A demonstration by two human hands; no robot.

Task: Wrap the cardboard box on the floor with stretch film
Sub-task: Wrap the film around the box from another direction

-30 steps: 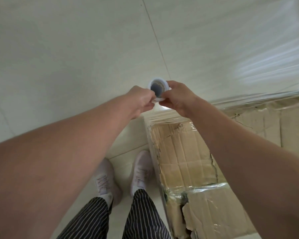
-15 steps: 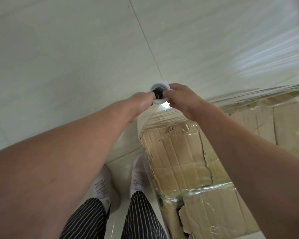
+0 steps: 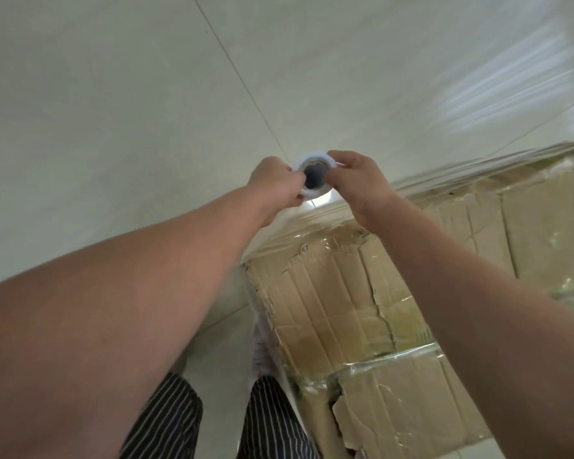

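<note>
Box (image 3: 328, 293) of torn, creased cardboard stands on the pale tiled floor (image 3: 113, 127), just to the right of the person's legs. Bands of clear film (image 3: 395, 359) already cross its near face, and more film is bunched along its top edge. The roll (image 3: 313, 159) is held upright above the box's near left corner, so that only its white end and dark core show. The left hand (image 3: 272, 183) grips the roll's left side, fingers curled over the rim. The right hand (image 3: 358, 183) grips the right side the same way, thumb and fingers pinched on the edge. Whether any fingertip reaches into the core is hard to make out from here. From the roll a sheet of film runs off to the right, drawn out over the box's long upper edge, hazy and streaked with light. Both forearms reach forward, well apart at the elbows and close at the wrists. Striped trousers (image 3: 269, 422) show below.
</note>
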